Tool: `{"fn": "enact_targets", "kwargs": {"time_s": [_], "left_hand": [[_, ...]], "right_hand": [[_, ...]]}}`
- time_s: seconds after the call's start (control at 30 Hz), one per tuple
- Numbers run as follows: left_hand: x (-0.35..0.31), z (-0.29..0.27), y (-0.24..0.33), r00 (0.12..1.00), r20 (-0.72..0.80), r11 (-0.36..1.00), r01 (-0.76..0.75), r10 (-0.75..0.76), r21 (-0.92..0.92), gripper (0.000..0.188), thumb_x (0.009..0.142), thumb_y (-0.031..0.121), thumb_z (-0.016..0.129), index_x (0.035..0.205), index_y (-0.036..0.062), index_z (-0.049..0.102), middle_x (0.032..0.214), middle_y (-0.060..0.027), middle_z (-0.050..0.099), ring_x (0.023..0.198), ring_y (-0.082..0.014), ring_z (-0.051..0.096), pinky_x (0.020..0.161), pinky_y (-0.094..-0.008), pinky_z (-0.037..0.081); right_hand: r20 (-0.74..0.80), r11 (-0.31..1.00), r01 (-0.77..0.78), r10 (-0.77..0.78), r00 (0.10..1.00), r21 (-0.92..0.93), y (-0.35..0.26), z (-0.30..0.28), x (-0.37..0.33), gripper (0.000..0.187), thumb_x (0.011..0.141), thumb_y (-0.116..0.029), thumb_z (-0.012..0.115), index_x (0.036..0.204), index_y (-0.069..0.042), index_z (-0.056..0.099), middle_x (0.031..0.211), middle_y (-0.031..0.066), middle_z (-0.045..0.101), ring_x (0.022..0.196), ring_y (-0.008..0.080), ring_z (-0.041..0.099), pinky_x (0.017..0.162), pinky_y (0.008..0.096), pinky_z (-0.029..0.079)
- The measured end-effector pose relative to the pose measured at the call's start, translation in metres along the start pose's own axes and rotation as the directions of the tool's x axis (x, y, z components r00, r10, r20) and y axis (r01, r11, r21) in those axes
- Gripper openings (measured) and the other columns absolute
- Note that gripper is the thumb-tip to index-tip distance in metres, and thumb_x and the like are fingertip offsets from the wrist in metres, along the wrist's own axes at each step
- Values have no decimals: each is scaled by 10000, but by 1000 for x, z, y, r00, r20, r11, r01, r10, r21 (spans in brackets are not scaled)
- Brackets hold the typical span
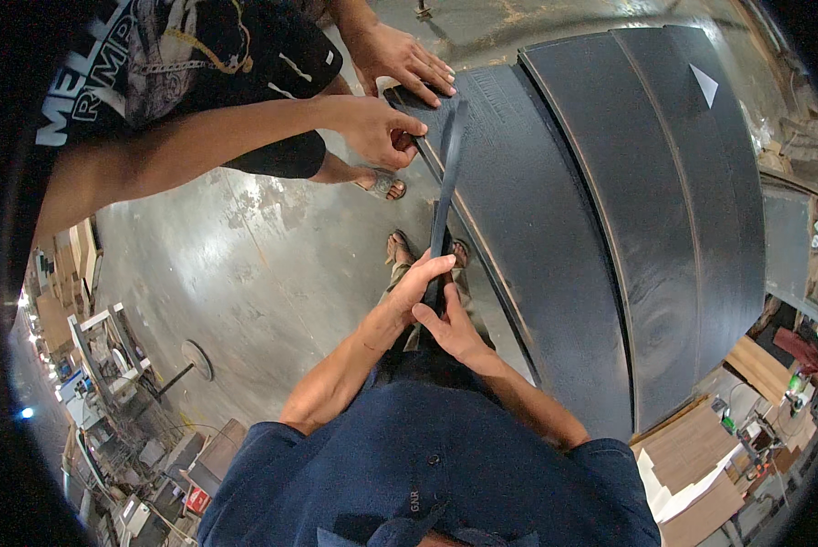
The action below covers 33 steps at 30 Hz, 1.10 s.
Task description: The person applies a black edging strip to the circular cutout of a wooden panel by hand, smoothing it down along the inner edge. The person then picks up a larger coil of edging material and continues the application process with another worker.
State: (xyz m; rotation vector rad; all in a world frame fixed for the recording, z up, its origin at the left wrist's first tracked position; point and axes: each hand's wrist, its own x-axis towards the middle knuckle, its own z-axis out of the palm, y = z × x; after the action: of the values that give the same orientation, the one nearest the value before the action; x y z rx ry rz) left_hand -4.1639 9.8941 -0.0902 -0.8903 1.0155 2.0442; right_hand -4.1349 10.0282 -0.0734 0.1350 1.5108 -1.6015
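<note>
A long, thin dark strip (447,182) runs from my hands up over the edge of a dark grey board (528,210). My left hand (418,281) grips the strip, thumb laid across it. Just below and to the right, my right hand (455,330) is closed around the strip's lower part; its fingertips are partly hidden. Across from me, a co-worker's one hand (407,66) lies flat on the board's far left corner. The co-worker's other hand (379,129) pinches at the board's left edge, where the strip's far part lies close by.
More dark boards (646,182) lie side by side on the right, one bearing a small white triangular piece (704,85). Wood panels (692,447) and tools sit at the lower right. Cluttered equipment (117,365) stands at the left on the grey concrete floor (236,273).
</note>
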Motion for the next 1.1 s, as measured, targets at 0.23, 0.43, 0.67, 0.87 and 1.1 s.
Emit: {"fn": "enact_targets", "kwargs": {"time_s": [0.23,0.43,0.67,0.87,1.1], "left_hand": [[-19,13,13,993,-53,994,-107,109,39,434,840,384,684,1098,60,554,899,-44,601,750,-160,589,667,-303,504],[-34,25,25,993,70,990,-83,91,-112,498,844,275,678,1271,87,503,1000,-21,563,904,-143,554,785,-301,490],[-40,57,50,987,125,966,-64,98,-249,288,877,274,668,1077,97,561,979,-34,607,919,-148,591,820,-312,507],[-51,79,61,981,145,969,-95,130,-228,287,880,268,664,1070,97,534,959,-20,597,854,-125,576,776,-278,490],[-36,66,50,953,204,975,-215,223,-64,393,875,262,648,1205,101,507,971,26,525,827,-75,458,727,-237,395]], "right_hand": [[-62,991,122,-126,990,-61,5,8,-2,893,887,-420,671,1454,36,154,1350,163,395,1217,215,412,998,322,382],[-64,963,192,-207,976,-190,-72,-25,-22,482,964,-365,532,1288,-9,513,1116,164,637,1021,285,613,909,377,458],[-177,704,17,-202,963,-710,-128,-50,-26,601,973,-524,389,1223,-15,588,990,285,649,980,453,612,859,502,481],[-245,676,43,-324,914,-736,-135,-62,-38,481,951,-436,505,1164,-25,634,885,227,678,809,355,667,733,421,524],[-388,808,251,-497,777,-533,-145,-71,-22,375,906,-215,664,1187,29,617,893,84,693,793,101,630,721,251,507]]}}
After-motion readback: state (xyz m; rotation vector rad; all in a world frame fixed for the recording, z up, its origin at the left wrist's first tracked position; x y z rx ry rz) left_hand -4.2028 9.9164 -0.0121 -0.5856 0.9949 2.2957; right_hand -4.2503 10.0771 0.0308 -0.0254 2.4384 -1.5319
